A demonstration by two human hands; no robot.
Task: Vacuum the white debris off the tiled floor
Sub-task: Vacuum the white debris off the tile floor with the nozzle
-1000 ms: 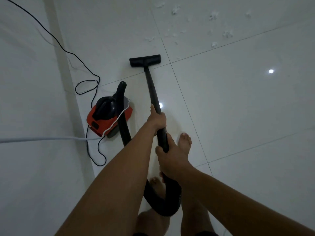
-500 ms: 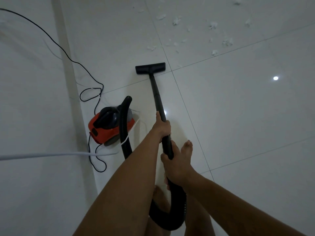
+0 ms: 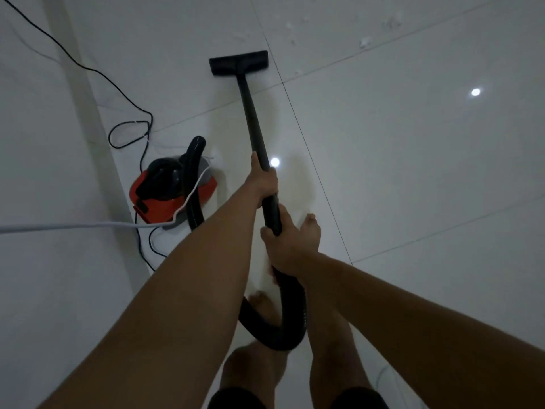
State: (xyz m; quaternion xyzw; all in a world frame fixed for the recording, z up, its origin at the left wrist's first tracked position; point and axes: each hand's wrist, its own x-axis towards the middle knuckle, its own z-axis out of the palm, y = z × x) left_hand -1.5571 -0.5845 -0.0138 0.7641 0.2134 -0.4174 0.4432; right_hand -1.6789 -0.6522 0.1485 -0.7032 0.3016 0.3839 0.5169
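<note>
A black vacuum wand (image 3: 250, 113) runs from my hands up to its flat floor nozzle (image 3: 239, 62), which rests on the white tiled floor (image 3: 398, 172). My left hand (image 3: 262, 180) grips the wand higher up. My right hand (image 3: 284, 246) grips it lower, where the ribbed black hose (image 3: 277, 329) begins and loops back past my feet. Scattered white debris (image 3: 365, 42) lies beyond and to the right of the nozzle, near the top edge. The red and black vacuum body (image 3: 171, 196) sits on the floor to the left.
A black power cord (image 3: 129, 134) curls along the floor by a white wall base on the left. A white cable (image 3: 73, 227) crosses from the left edge over the vacuum body. My bare feet stand below the hands, near the hose loop.
The nozzle has slid forward along the floor, closer to the debris. Both hands kept their grip on the wand, and the view has shifted with my step.
</note>
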